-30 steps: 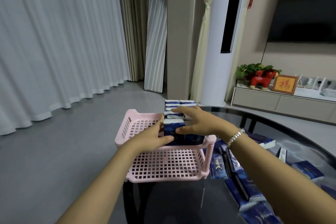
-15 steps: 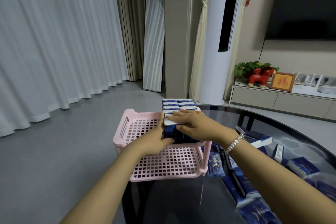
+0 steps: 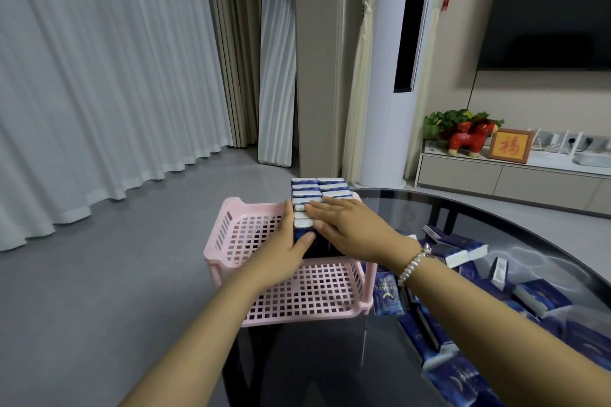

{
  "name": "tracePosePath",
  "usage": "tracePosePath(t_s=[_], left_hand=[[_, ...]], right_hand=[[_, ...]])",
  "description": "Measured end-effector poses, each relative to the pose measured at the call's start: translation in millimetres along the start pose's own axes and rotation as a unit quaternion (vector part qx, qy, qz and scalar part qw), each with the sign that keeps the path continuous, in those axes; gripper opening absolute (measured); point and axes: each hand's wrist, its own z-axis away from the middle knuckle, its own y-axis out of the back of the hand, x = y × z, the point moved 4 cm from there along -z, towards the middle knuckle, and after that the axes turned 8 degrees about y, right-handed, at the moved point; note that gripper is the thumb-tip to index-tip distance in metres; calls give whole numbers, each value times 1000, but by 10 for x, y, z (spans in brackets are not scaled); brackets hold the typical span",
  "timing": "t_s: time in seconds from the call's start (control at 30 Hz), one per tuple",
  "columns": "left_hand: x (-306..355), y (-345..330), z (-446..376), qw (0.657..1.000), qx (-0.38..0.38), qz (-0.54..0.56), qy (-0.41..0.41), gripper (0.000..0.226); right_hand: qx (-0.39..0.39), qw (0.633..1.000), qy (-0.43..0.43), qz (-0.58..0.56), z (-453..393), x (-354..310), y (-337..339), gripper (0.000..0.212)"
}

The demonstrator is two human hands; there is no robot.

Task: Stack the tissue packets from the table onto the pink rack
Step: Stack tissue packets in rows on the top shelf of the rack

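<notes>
Glass counter [image 3: 413,218] carried a pink rack [image 3: 231,228] at its left edge, with loose packets [image 3: 463,251] scattered well to the right. On the rack's upper tier stood rows of packets [image 3: 319,190]; the right hand [image 3: 350,225] lay flat on them with straight fingers [image 3: 314,208], while the left hand [image 3: 287,254] gripped the nearest packet's side, thumb across its front.

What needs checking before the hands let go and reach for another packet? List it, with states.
1. Packets on the top tier stand in tidy rows: ok.
2. Left hand steadies the near packet: ok.
3. Right hand lies flat on the rows: ok.
4. Pink rack fully on the glass table: cannot tell.
5. Loose packets within reach on the right: ok.
6. Lower tier free: ok.
</notes>
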Motion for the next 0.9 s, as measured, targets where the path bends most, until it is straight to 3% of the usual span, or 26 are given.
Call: tracePosePath(t_s=[0.17,0.27,0.4,0.63,0.9], left_hand=[[-20,10,152,991,110,50,-63,72],[71,-26,355,965,227,32,-130,55],[204,-257,651,934,286,76,-199,30],[310,-987,1091,953,203,130,-183,16],[270,-1843,1559,986,42,131,-99,20]], right_hand=[[140,988,-40,-41,307,-20,115,44],[191,977,-52,-72,581,-81,144,48],[224,963,-88,-120,1042,-151,109,33],[205,960,-139,-131,1904,-274,-42,24],[102,963,-204,-141,2848,-298,-320,23]])
